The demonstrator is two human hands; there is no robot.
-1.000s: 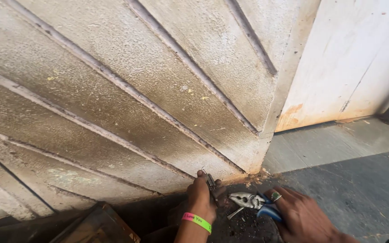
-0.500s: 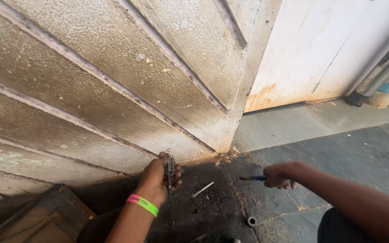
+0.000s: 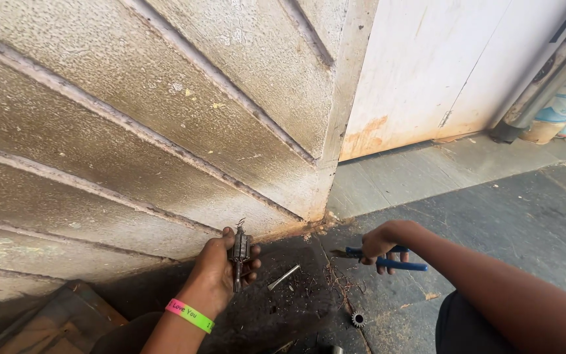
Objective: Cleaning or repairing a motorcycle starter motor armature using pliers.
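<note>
- Nearest the viewer, a small toothed gear [image 3: 358, 320] lies on the dark, gritty floor [image 3: 492, 216], well apart from both hands.
- The left hand [image 3: 221, 272], with a pink and green wristband [image 3: 190, 315], has its fingers clamped around a small rusty motor armature [image 3: 240, 252], held upright with frayed wires at its top.
- A short metal rod [image 3: 283, 277] lies on the floor just beside that hand.
- The right hand [image 3: 382, 241] has its fingers closed on blue-handled pliers [image 3: 378, 257], tips pointing toward the armature but apart from it.
- To work well, the left grip seems to need steadiness so the pliers catch only the wires.
- Behind stands a ribbed metal door [image 3: 132, 131], rusty at its foot.
</note>
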